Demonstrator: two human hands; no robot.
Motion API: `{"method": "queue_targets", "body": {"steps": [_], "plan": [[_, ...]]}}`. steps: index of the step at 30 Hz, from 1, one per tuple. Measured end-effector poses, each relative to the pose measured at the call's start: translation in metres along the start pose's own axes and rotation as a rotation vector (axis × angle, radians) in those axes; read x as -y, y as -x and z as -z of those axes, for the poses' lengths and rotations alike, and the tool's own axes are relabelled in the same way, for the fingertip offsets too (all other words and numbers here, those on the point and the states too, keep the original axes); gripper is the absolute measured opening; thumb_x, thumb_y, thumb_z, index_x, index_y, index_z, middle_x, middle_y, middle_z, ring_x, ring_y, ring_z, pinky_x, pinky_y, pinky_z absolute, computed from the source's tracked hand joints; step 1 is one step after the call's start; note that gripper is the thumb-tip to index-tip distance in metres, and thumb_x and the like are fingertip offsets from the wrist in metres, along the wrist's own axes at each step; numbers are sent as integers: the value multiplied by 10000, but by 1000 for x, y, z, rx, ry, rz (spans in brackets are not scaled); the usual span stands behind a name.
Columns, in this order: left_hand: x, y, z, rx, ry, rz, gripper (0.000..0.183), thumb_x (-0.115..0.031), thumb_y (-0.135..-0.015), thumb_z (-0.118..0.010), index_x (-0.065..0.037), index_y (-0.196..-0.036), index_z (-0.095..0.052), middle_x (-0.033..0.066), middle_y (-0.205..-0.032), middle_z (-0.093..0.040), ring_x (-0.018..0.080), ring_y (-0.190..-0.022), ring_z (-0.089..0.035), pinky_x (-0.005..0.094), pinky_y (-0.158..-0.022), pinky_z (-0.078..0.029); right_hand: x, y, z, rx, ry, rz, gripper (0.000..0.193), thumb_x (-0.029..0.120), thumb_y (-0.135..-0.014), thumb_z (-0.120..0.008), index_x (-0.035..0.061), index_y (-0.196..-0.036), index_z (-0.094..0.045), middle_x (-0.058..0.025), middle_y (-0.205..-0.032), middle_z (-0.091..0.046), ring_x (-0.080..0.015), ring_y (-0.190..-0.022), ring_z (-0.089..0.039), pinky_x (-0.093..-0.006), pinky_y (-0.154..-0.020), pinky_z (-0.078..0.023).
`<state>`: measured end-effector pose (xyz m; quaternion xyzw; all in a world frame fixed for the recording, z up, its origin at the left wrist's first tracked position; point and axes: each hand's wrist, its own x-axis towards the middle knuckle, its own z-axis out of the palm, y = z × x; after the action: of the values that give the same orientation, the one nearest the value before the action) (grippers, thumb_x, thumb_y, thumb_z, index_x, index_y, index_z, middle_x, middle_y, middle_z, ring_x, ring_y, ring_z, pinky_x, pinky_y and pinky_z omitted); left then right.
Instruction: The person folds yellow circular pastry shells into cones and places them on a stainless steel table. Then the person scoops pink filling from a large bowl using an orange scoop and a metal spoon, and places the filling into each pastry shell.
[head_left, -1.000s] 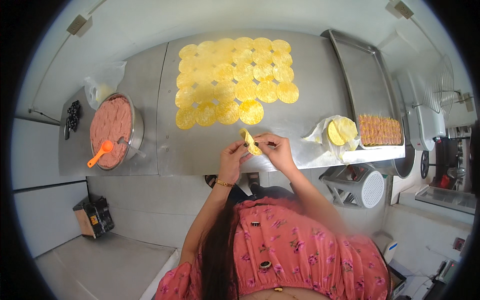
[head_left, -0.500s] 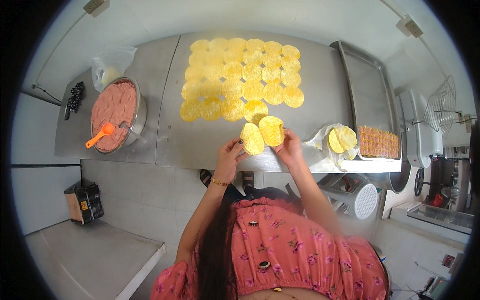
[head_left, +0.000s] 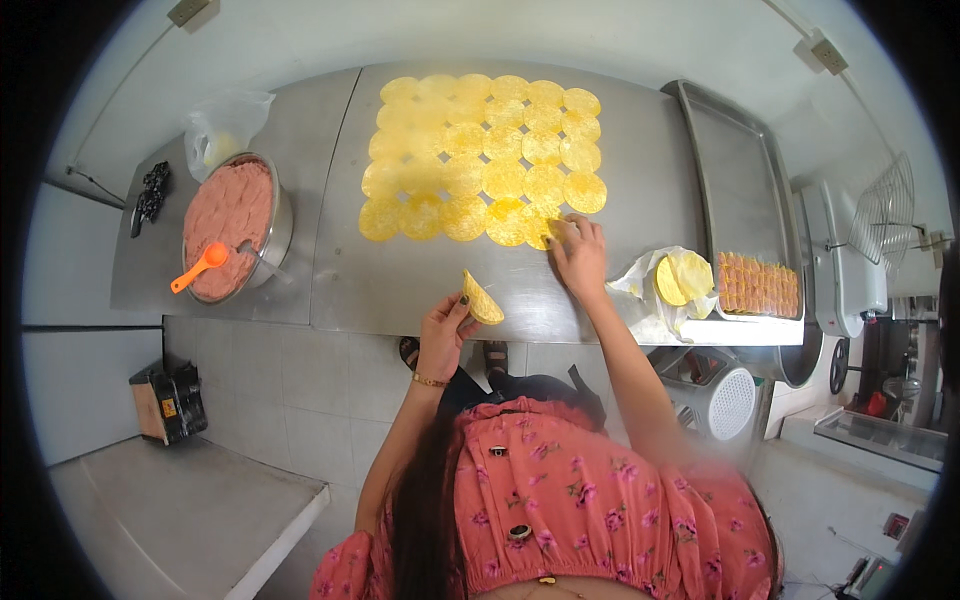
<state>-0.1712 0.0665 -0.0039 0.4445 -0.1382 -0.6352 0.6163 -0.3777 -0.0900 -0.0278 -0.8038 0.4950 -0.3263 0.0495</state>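
Observation:
Thin round yellow dough wrappers (head_left: 465, 179) lie in rows on the steel table, edges nearly touching. My left hand (head_left: 440, 331), closed, pinches a curled wrapper (head_left: 484, 302) above the table's front edge. At the front row, my right hand (head_left: 580, 255) has its fingers closed on the right edge of another wrapper (head_left: 540, 228), which lies against the table at that row's right end. To the right of this hand, a stack of wrappers (head_left: 676, 283) sits in crumpled pale paper.
On the left stands a metal bowl (head_left: 287, 222) of pink minced filling with an orange scoop (head_left: 207, 261) and a metal utensil (head_left: 262, 262). A plastic bag (head_left: 235, 122) lies behind it. Small filled pieces (head_left: 758, 285) are packed in the near end of a metal tray (head_left: 735, 165) at right.
The two wrappers I held together are now apart. My right hand has moved forward and set one at the front row; my left hand has drawn slightly back left with the other.

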Motion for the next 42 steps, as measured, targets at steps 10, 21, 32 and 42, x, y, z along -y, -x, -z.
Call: {"method": "queue_targets", "body": {"steps": [10,21,32,42], "plan": [[0,-6,-5,24,-1,12,163,-99,-922,-527,-35,-1058,-592,49,-1009,-637,142,-899,-634,283,-772,-546,2,4,0,37,81,-178,325,245,-688,-737,40,-920,-639,-80,-1032,-584,-280,-952,-520,-389,-823,-425],[-1,-7,-13,22,-6,25,175,-92,-915,-539,-24,-1071,-583,53,-1009,-633,138,-894,-629,282,-776,-544,5,1,0,48,74,-229,311,240,-676,-740,59,-904,-630,-65,-1009,-562,-275,-938,-494,-388,-813,-399],[-1,-24,-33,-1,-88,37,209,-116,-924,-536,-17,-1103,-581,23,-994,-629,98,-896,-612,246,-764,-531,88,6,40,273,-835,-260,184,91,-743,-711,24,-910,-669,-72,-880,-676,-148,-772,-623,-267,-718,-486],[1,-31,-37,35,-121,7,197,-117,-902,-574,0,-1056,-610,47,-1012,-627,118,-920,-610,282,-799,-541,62,12,30,241,-1370,-699,125,-7,-845,-545,-6,-952,-610,-38,-795,-638,-87,-716,-581,-214,-689,-470]]}}
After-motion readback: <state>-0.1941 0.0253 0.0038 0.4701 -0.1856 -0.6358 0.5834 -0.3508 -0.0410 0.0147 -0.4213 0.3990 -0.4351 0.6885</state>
